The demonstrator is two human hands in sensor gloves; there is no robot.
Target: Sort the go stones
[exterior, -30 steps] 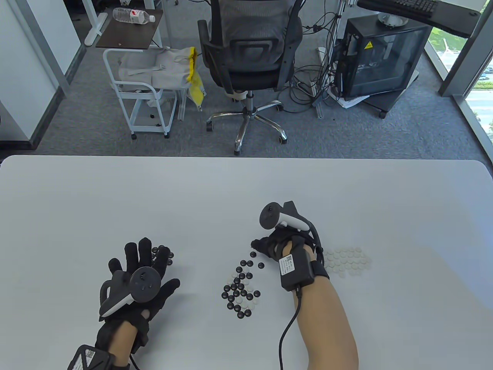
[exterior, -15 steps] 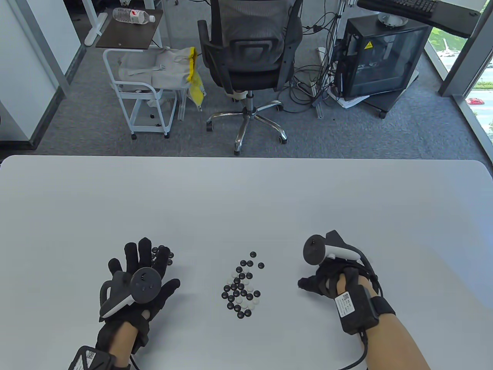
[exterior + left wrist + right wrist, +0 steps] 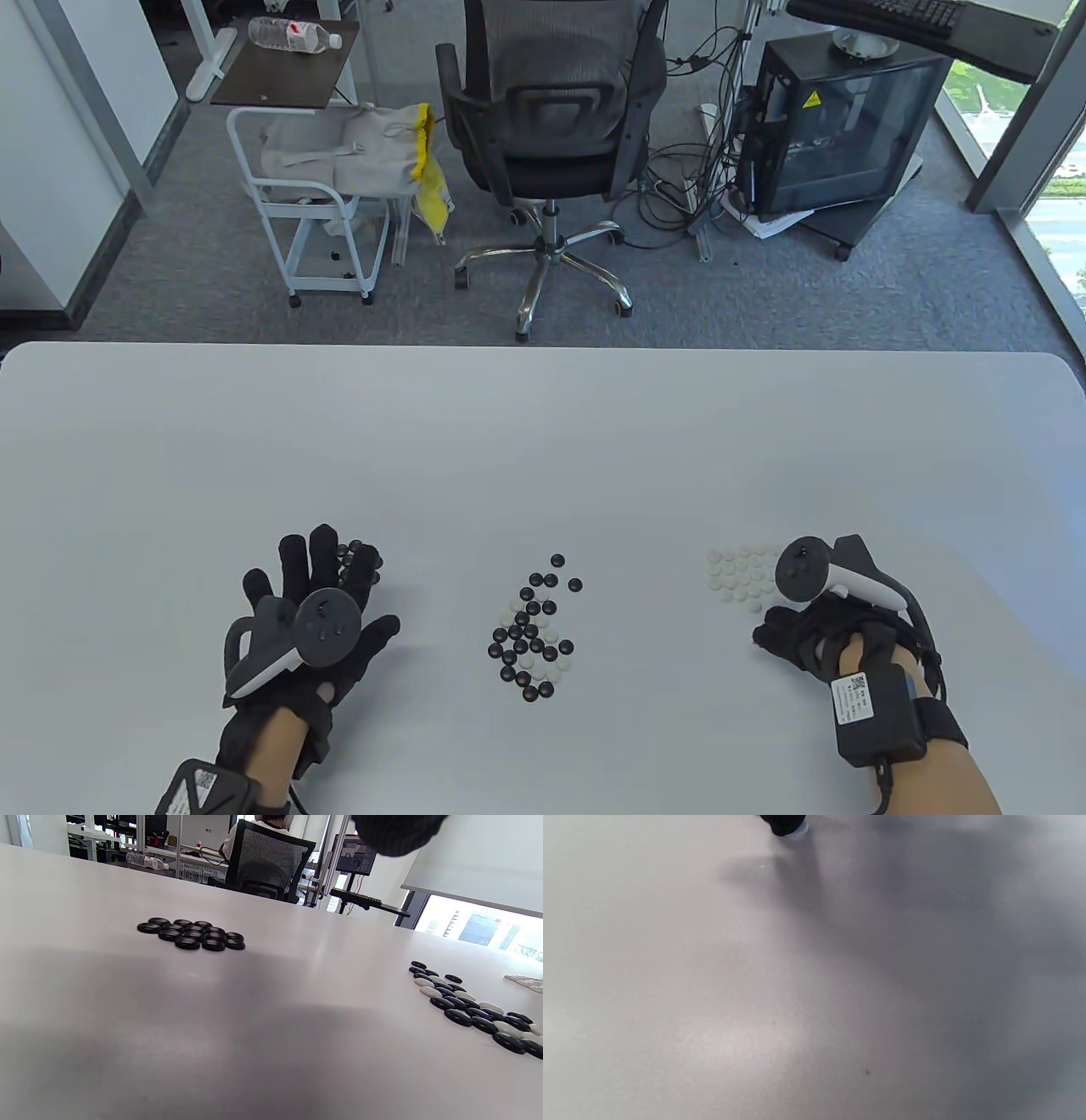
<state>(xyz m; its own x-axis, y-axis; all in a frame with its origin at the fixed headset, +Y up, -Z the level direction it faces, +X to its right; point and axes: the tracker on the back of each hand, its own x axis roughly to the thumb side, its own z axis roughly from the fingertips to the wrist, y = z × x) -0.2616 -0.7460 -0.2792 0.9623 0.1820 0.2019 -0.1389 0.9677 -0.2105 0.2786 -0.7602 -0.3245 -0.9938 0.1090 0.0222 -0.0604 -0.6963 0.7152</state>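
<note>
Sorting partway done, judged from the layout: mixed pile (image 3: pixel 533 632) of black and white stones lies mid-table, between the hands, its long axis running roughly from near edge to far edge. Black group (image 3: pixel 191 934) sits at the left hand's fingertips; white group (image 3: pixel 741 577) lies just beyond and left of the right hand (image 3: pixel 806 638). Left hand (image 3: pixel 316 607) rests flat, fingers spread and straight, holding nothing. Right hand's fingers are curled, tips pointing toward the pile; the right wrist view shows a pale stone (image 3: pixel 799 830) under a dark fingertip (image 3: pixel 783 824), apparently a white one pinched, though whether it touches the table (image 3: pixel 543 441) I cannot tell. The white group is very near that hand, so the drop is short; the way back to the pile runs leftward over bare tabletop. Both hands look about equally near the pile. Room is open on all sides; the near edge lies behind the wrists.
</note>
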